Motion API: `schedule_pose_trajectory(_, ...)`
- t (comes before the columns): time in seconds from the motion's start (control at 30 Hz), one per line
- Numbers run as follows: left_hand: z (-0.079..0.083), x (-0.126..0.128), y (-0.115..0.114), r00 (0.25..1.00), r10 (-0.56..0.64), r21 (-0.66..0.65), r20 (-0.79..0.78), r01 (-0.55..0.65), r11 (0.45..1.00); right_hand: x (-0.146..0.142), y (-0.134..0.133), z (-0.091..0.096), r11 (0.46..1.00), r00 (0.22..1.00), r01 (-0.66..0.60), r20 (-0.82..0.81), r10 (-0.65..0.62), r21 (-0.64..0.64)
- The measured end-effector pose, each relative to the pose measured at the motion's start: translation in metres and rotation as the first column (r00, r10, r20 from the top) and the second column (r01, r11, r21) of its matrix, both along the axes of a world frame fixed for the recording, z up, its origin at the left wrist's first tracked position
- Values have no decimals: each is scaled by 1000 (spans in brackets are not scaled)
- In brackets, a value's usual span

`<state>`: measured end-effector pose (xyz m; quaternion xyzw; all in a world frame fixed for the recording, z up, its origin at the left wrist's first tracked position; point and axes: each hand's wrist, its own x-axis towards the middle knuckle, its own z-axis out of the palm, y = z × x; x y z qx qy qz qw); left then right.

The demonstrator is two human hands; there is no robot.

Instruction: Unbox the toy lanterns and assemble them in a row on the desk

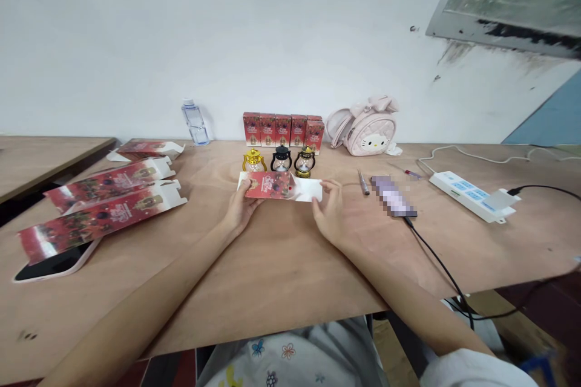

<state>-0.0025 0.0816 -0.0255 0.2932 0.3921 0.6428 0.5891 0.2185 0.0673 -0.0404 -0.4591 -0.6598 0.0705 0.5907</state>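
Note:
My left hand [241, 208] grips the left end of a red printed cardboard box [272, 185], held sideways above the table. From the box's right end extends a white piece [308, 189]; whether it is a flap or a paper slip I cannot tell. My right hand [330, 208] pinches that white end between thumb and fingers. Just behind the box stand three small lanterns: a gold one [255, 161], a black one [281, 160] and a dark bronze one [304, 163]. The box partly hides the bottoms of some of them.
Several red boxes [275, 130] stand upright against the wall, between a clear bottle [195, 123] and a pink bag [370, 133]. Flattened red cartons [104, 214] lie left over a phone [57, 266]. At right are a pen-like tool [364, 182], another phone [393, 196] and a power strip [469, 195].

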Motion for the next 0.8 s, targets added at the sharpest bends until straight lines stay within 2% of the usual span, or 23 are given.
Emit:
schedule_pose_trajectory(0.07, -1, -3, 2, 1000, 7, -7, 10, -7, 1000, 2, 8, -3, 982, 979, -67, -202, 30, -176)
schedule_pose_trajectory(0.1, -1, -4, 3, 1000, 8, -8, 13, -8, 1000, 3, 12, -3, 951, 955, -139, -293, 54, -277)
schedule_pose_trajectory(0.17, -1, -5, 4, 1000, 11, -12, 19, -11, 1000, 4, 18, -4, 854, 887, -311, -449, 103, -418)
schedule_pose_trajectory(0.2, -1, -5, 4, 1000, 11, -16, 26, -10, 1000, 4, 20, -3, 809, 851, -384, -510, 123, -445)
schedule_pose_trajectory(0.27, -1, -5, 5, 999, 16, -33, 45, -14, 999, 3, 21, -1, 771, 792, -462, -596, 136, -438)
schedule_pose_trajectory(0.43, 0, -2, 3, 997, 26, -39, 79, -23, 999, 2, 16, 5, 781, 720, -493, -684, 118, -384)
schedule_pose_trajectory(0.7, 2, -3, 2, 996, 2, -59, 94, 3, 998, 7, 18, 7, 732, 592, -602, -793, 140, -320)
schedule_pose_trajectory(0.8, 1, -3, 2, 997, -6, -42, 72, 9, 999, 6, 18, 6, 731, 588, -607, -796, 147, -313)
